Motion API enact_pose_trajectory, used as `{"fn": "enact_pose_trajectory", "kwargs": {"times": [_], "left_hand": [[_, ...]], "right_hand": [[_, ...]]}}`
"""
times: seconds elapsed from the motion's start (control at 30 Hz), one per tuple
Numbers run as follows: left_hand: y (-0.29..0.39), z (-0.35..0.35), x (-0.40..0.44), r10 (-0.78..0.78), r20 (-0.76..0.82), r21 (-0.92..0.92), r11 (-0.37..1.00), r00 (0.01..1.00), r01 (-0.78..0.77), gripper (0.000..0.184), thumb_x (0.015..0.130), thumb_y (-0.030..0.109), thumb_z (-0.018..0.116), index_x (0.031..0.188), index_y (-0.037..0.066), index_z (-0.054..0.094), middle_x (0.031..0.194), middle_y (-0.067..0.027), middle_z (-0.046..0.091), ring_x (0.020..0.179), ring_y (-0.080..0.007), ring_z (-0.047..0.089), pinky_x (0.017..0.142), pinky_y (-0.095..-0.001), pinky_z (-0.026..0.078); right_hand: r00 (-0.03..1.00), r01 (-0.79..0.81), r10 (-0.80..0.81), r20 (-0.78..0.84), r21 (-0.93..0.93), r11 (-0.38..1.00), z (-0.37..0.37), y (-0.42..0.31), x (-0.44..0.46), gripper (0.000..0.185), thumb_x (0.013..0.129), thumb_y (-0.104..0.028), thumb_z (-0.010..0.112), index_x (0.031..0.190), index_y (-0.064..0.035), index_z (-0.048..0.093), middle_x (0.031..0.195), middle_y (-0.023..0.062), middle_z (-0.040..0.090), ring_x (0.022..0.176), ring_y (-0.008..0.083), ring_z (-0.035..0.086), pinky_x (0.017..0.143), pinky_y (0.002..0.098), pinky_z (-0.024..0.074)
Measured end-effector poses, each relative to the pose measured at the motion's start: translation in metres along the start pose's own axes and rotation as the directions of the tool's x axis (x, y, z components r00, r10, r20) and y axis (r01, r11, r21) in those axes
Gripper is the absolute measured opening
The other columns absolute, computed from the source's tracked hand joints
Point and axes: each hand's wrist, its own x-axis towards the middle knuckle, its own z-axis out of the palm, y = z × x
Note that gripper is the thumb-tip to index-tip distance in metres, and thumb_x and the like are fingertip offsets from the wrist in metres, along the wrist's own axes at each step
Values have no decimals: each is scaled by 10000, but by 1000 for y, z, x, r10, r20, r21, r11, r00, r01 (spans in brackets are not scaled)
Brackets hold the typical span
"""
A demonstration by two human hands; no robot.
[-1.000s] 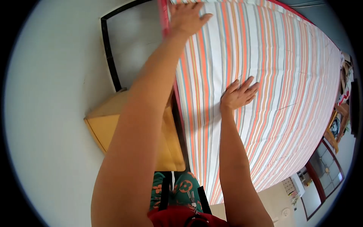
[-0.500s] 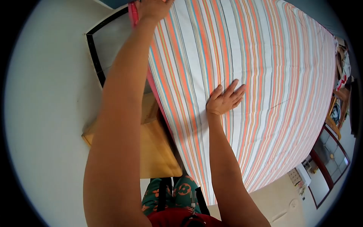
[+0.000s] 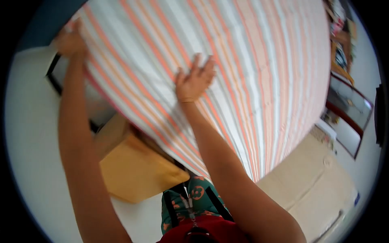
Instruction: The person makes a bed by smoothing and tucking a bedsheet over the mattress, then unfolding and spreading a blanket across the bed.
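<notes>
A striped bedsheet (image 3: 259,81) in white, orange and grey covers a bed and fills the upper middle of the head view. My right hand (image 3: 195,81) rests on the sheet, palm down, fingers spread, holding nothing. At the far upper left, my left hand (image 3: 71,41) is at the sheet's edge by the head of the bed. Its fingers are blurred and partly hidden, so I cannot make out whether they grip the cloth. A pink edge (image 3: 106,95) runs along the near left side of the bed, below the stripes.
A yellowish wooden cabinet (image 3: 139,168) stands close to the bed's left side, just ahead of my legs. A white wall (image 3: 32,133) lies left. Beyond the bed at right are a dark-framed mirror or window (image 3: 348,115), cluttered wooden furniture (image 3: 342,56) and a beige surface (image 3: 312,178).
The view has shifted and blurred. My left hand now appears farther left and lower, still at the bed's edge. My right hand appears farther left and higher on the sheet, still flat.
</notes>
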Motion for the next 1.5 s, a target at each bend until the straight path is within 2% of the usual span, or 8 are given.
{"fn": "enact_pose_trajectory", "kwargs": {"times": [0.13, 0.27, 0.47, 0.67, 0.97, 1.27, 1.37, 1.5], "left_hand": [[5, 19, 3, -299, 102, 24, 954, 949, 298, 622, 767, 573, 566, 1091, 45, 615, 1106, -168, 601, 971, -324, 597, 840, -399, 474], [-8, 35, 15, -329, 86, 388, 880, 940, 273, 643, 838, 601, 430, 1074, 33, 620, 1064, -145, 620, 910, -276, 621, 739, -345, 492], [22, -12, 41, -527, 381, 374, 839, 760, 394, 546, 737, 518, 593, 875, -4, 676, 1035, -155, 634, 988, -301, 581, 887, -426, 400], [22, -17, 20, -412, 228, 41, 910, 882, 414, 407, 773, 354, 577, 886, -29, 654, 913, -204, 643, 833, -346, 618, 795, -438, 447], [-98, 81, 15, -160, 505, 271, 962, 848, 20, 594, 878, 568, 368, 1102, 77, 615, 1020, -150, 630, 856, -265, 635, 719, -365, 486], [-104, 85, 24, -41, 172, 172, 985, 984, 11, 570, 891, 570, 320, 1158, 149, 597, 1034, -129, 635, 834, -290, 640, 695, -391, 491], [-127, 95, 35, -3, 323, 139, 989, 946, -44, 504, 881, 488, 360, 1072, 105, 626, 957, -156, 647, 783, -316, 640, 649, -406, 491], [-39, 27, 31, -97, 120, -231, 965, 988, 123, 340, 830, 236, 452, 954, -25, 631, 925, -247, 624, 798, -378, 618, 701, -446, 481]], "right_hand": [[1000, -18, 17, 14, 66, 998, -5, 2, 1, 651, 802, -355, 530, 1374, -119, 328, 1446, 237, 177, 1336, 400, 164, 1065, 535, 129], [1000, -20, 20, -6, 81, 996, -15, -1, 10, 622, 845, -371, 478, 1386, -118, 301, 1442, 250, 170, 1337, 402, 154, 1064, 513, 108], [999, -25, 27, -22, 98, 995, -15, -4, -2, 608, 842, -357, 485, 1374, -107, 331, 1458, 227, 151, 1354, 374, 133, 1076, 491, 103], [999, -41, 42, -2, 115, 992, -18, -4, -1, 604, 849, -362, 482, 1374, -105, 332, 1459, 223, 152, 1355, 369, 132, 1080, 480, 96], [984, 112, -127, 129, 118, 987, -31, -11, -17, 598, 854, -306, 502, 1387, -122, 305, 1464, 210, 140, 1353, 385, 125, 1079, 498, 103], [785, 389, -531, 317, 414, 823, -46, -84, -31, 801, 740, -507, 603, 1361, -86, 323, 1448, 234, 143, 1338, 381, 159, 1077, 539, 97], [746, 468, -576, 336, 351, 811, -39, -111, -56, 820, 654, -501, 666, 1268, -23, 405, 1306, 199, 351, 1189, 323, 355, 989, 455, 286], [760, 573, -601, 247, 181, 799, -38, -128, -67, 490, 709, -318, 625, 1074, -11, 514, 1019, 135, 502, 905, 236, 499, 776, 324, 422]]}}
